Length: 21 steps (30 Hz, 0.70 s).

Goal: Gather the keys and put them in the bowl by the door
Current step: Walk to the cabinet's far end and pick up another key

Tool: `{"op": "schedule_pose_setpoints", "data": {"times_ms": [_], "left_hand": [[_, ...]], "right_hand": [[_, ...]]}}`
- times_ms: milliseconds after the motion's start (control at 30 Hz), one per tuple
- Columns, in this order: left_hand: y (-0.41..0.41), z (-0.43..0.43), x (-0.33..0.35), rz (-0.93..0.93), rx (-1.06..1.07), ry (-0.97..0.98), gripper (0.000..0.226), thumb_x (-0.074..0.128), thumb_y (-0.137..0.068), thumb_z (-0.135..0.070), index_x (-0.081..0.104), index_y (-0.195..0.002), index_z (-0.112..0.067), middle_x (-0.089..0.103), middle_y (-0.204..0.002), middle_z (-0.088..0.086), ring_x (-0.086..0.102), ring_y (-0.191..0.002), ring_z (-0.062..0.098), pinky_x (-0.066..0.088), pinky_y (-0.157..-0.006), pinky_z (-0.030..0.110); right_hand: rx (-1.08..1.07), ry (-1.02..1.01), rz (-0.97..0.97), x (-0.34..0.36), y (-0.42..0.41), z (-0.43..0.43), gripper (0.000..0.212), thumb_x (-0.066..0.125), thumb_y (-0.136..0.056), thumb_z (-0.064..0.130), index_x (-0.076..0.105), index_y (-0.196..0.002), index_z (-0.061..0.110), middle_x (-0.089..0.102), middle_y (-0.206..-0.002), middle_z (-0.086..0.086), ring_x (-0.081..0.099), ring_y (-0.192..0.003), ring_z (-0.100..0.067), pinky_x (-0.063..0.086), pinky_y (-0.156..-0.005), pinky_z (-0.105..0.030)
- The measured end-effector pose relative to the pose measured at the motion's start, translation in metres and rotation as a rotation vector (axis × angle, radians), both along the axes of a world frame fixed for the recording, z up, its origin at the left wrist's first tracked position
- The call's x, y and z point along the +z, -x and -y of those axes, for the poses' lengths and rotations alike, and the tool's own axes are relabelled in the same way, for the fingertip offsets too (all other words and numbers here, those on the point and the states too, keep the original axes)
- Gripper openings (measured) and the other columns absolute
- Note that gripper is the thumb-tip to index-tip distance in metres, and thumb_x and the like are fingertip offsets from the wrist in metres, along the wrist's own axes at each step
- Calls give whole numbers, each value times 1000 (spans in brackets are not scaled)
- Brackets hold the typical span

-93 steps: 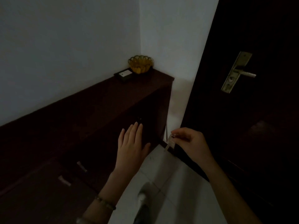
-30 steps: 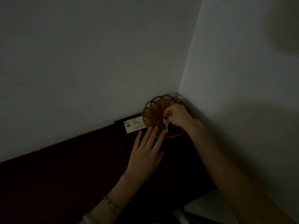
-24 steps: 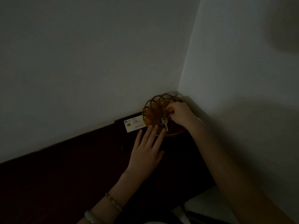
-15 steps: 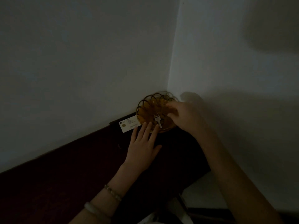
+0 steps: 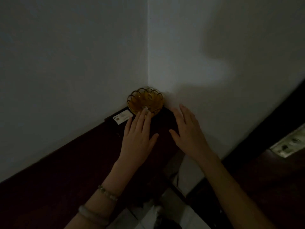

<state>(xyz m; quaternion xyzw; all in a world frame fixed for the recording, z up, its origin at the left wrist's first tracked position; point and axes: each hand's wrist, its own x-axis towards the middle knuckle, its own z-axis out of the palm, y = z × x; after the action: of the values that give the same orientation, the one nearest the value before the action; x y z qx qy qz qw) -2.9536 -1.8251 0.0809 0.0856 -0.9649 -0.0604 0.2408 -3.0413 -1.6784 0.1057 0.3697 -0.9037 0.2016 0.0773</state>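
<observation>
An amber bowl [image 5: 145,98] with a looped rim stands in the wall corner on a dark wooden cabinet [image 5: 69,171]. A pale key [image 5: 145,108] lies in the bowl near its front rim. My left hand [image 5: 137,138] rests flat on the cabinet top with its fingertips at the bowl's front edge, partly covering the key. My right hand [image 5: 188,133] hovers open to the right of the bowl, fingers spread and holding nothing.
A white card [image 5: 123,116] lies on a dark holder just left of the bowl. White walls meet behind the bowl. A dark door with a metal lock plate [image 5: 290,142] is at the right. Pale floor tiles [image 5: 188,176] show below the cabinet's end.
My right hand carried the key to the bowl, let it go there, and has drawn back to the right, open. The left hand stayed at the bowl's front.
</observation>
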Motion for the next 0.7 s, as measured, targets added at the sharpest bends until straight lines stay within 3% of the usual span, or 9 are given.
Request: {"op": "schedule_pose_setpoints", "data": {"times_ms": [133,400,700], "left_hand": [[-42,-15,3,-18,-4,2,68,59,-86,-36,34,-138,-2,39,-143,19,36,-132,31,31,-108,50],[-106,-50,13,-39,-74,-9,68,61,-85,-35,34,-137,-2,39,-142,22,38,-130,34,27,-108,50],[-139,-71,16,-41,-68,-2,70,64,-82,-35,34,-137,-2,41,-141,23,39,-129,34,27,-107,50]], "right_hand": [[-57,10,-18,1,-51,-24,68,55,-89,23,15,-143,12,17,-152,-19,16,-138,-32,12,-112,-39],[-148,15,1,12,-130,-69,71,54,-89,23,10,-144,14,13,-154,-17,13,-140,-29,11,-113,-40],[-135,2,2,28,-165,-92,68,52,-91,22,10,-144,13,10,-154,-17,12,-140,-28,10,-115,-40]]}}
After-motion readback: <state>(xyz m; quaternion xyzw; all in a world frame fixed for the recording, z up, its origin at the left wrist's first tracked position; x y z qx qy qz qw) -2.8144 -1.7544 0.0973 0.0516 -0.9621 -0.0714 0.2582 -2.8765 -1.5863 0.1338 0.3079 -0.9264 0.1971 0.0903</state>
